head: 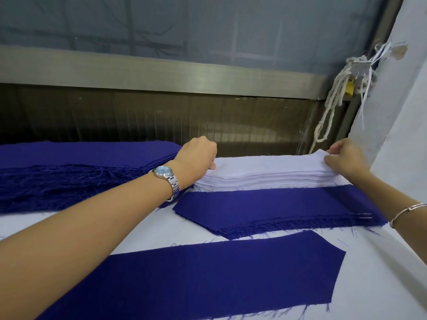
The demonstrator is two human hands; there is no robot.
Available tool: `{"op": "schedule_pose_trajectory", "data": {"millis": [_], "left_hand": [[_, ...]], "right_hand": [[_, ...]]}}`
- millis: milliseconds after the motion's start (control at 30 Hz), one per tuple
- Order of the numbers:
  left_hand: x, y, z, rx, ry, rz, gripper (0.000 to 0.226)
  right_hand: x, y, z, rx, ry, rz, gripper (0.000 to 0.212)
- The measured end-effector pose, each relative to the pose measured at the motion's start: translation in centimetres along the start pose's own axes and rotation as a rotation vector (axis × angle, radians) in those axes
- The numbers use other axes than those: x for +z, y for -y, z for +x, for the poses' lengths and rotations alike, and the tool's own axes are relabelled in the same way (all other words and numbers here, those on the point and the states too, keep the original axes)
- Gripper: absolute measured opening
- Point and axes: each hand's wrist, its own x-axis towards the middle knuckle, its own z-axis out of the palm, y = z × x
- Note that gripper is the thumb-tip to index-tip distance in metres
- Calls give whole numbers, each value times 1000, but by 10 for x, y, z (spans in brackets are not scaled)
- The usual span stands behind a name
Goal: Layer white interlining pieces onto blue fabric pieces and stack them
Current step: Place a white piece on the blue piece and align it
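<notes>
A thick stack of white interlining pieces (268,173) lies at the back of the white table. My left hand (198,155) pinches the top piece at the stack's left end. At the right end, my right hand (344,158) pinches the same top layer and lifts its corner slightly. In front of the white stack lies a pile of blue fabric pieces (277,209) with frayed edges. A single blue fabric piece (196,278) lies flat nearest to me, its pointed end to the right.
A larger heap of blue fabric (69,174) with long frayed threads sits at the left. A metal rail (161,75) and a dark ribbed panel run behind the table. A knotted white rope (332,105) hangs at the back right beside a white wall (406,112).
</notes>
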Motion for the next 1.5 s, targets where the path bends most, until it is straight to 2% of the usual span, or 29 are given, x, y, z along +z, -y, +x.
{"op": "schedule_pose_trajectory", "data": {"millis": [100, 267, 467, 600, 833, 1000, 1200, 1367, 1500], "left_hand": [[-1, -2, 2, 5, 11, 20, 24], [-2, -2, 4, 15, 9, 22, 23], [0, 0, 5, 3, -3, -2, 23], [2, 1, 7, 6, -8, 15, 23], [9, 3, 10, 34, -29, 144, 33], [7, 5, 9, 82, -86, 256, 41], [6, 4, 1, 105, -187, 389, 20], [-6, 12, -16, 146, -388, 169, 21], [-24, 20, -40, 143, -481, -43, 19]], "right_hand": [[2, 1, 1, 6, 34, 87, 44], [2, 2, 4, -16, 83, 90, 49], [3, 0, 5, -193, 115, -78, 39], [0, -5, 5, -193, 32, -107, 23], [-13, -20, -1, -265, -24, -101, 14], [-17, -28, -3, -227, -21, -52, 13], [-22, -31, -6, -149, -49, 20, 16], [-35, -31, -8, -105, -121, 99, 20], [-44, -22, -12, -90, -143, 226, 26]]}}
